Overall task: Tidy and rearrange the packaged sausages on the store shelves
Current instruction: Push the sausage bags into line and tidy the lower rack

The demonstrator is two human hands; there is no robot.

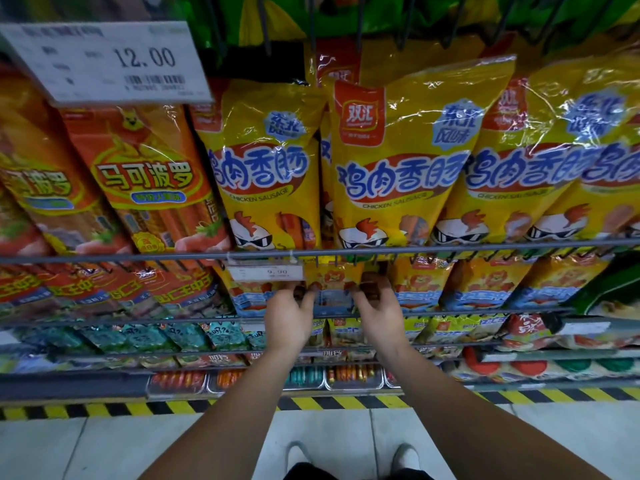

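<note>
Lion-print sausage pack [333, 285]: yellow with a blue band, on the second wire tier, just right of the 9.90 price tag [266, 271]. Left hand [289, 315] and right hand [379, 315] grip its sides, fingers curled. Chicken sausage bags [398, 161] stand on the tier above.

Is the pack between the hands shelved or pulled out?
Shelved: the lion-print pack sits in its row; left hand and right hand grip its edges.

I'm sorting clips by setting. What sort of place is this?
Probably a supermarket aisle: rows of chicken sausage packs on wire racks, a price tag reading 12.00, and a smaller shelf label below.
</note>
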